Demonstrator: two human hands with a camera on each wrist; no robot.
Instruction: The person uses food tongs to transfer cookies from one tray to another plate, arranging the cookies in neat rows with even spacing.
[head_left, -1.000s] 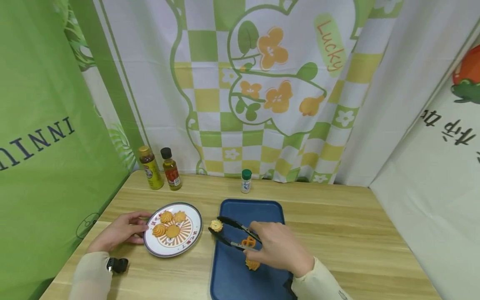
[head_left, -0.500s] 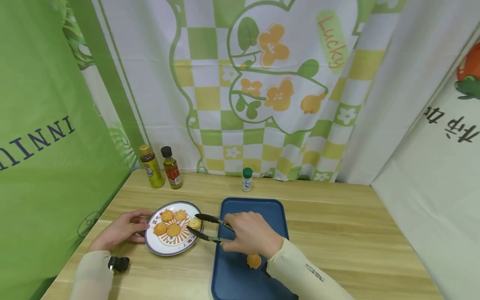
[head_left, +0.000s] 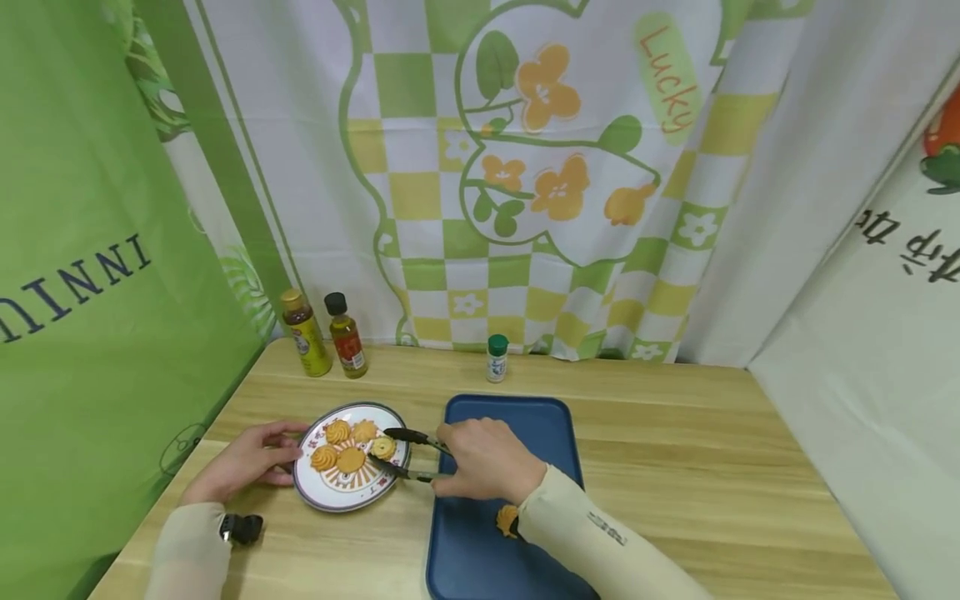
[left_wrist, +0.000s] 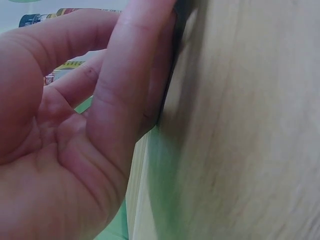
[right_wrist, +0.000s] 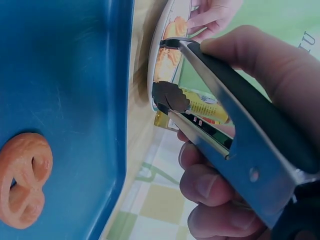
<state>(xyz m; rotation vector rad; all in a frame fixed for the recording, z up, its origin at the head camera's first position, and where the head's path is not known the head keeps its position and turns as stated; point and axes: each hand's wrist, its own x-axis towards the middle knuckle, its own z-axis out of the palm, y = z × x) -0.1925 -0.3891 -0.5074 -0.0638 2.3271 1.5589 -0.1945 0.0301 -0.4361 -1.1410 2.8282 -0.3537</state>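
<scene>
My left hand (head_left: pixel 258 457) grips the left rim of a white patterned plate (head_left: pixel 333 497); in the left wrist view that hand (left_wrist: pixel 95 100) hides most of what it holds. Several golden cookies (head_left: pixel 351 459) lie on the plate. My right hand (head_left: pixel 487 460) holds metal tongs (head_left: pixel 423 477) with black tips, which reach over the plate's right side. Between the tips sits a paler round cookie (head_left: pixel 383 448) at the plate's right part; whether the tips touch it is unclear. In the right wrist view, the right hand's fingers (right_wrist: pixel 212 185) wrap the tongs.
A blue tray (head_left: pixel 517 408) lies under my right forearm. On it are a swirled cookie (head_left: pixel 506 521) and a pretzel (right_wrist: pixel 25 180). Two sauce bottles (head_left: pixel 306 337) and a green-capped shaker (head_left: pixel 497 360) stand along the table's back edge, before a curtain.
My right hand has moved left with the tongs, carrying the pale cookie from the tray's left edge to the plate's right part. The left hand stays at the plate's rim.
</scene>
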